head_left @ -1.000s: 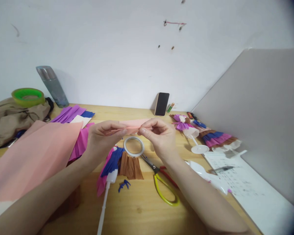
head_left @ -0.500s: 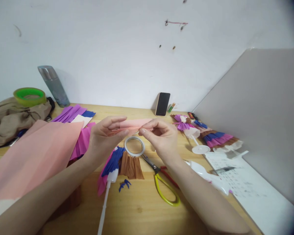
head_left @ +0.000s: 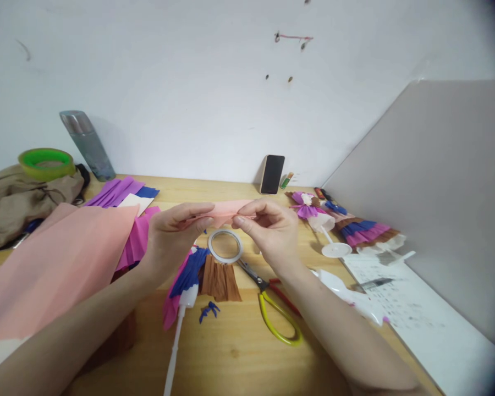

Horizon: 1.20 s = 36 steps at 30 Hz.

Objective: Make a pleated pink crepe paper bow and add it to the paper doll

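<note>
Left hand (head_left: 171, 234): grip re-clamped on the narrow folded pink crepe-paper strip (head_left: 225, 213), fingers curled back down | right hand (head_left: 270, 228): pinch unchanged | strip stays held above white tape ring (head_left: 225, 246), wooden surface (head_left: 231, 352); folding continues.

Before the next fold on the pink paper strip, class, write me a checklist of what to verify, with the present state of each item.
1. Both hands on the strip: the left hand and right hand each pinch the pink paper strip. Ok.
2. Strip lifted off the table: ok, it is held above the tape roll.
3. Fold edges lined up: cannot tell, the strip shows edge-on.
4. Scissors lying clear of the hands: ok, they lie below the right wrist, untouched.
5. Spare pink sheet close by: ok, it lies beside the left arm.
</note>
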Each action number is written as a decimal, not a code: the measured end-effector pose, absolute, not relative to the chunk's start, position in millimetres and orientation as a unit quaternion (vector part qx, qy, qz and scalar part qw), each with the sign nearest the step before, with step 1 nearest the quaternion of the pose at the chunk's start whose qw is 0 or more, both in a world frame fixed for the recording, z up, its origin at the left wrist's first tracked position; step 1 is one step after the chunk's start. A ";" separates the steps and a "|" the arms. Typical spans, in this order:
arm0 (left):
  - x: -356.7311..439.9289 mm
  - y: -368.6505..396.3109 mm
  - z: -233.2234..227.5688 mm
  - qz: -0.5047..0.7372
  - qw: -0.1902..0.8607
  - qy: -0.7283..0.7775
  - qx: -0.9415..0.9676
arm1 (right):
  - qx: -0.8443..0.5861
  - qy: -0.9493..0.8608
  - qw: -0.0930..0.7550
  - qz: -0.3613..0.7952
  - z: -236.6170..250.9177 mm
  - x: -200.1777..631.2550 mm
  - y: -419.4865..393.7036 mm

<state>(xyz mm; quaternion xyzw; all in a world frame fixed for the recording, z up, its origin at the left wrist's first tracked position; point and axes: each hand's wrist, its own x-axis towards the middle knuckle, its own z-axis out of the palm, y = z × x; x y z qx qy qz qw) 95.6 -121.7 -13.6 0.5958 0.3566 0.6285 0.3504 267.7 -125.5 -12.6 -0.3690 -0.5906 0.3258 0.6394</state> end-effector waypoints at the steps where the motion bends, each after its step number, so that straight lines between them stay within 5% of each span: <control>1: 95.4 -120.9 -14.2 0.628 0.349 0.357 0.597 | -0.369 -0.592 0.640 0.323 -13.1 268.2 -125.0; 36: 95.5 -117.1 -19.1 0.622 0.307 0.385 0.608 | -0.376 -0.597 0.643 0.297 -15.6 276.5 -114.8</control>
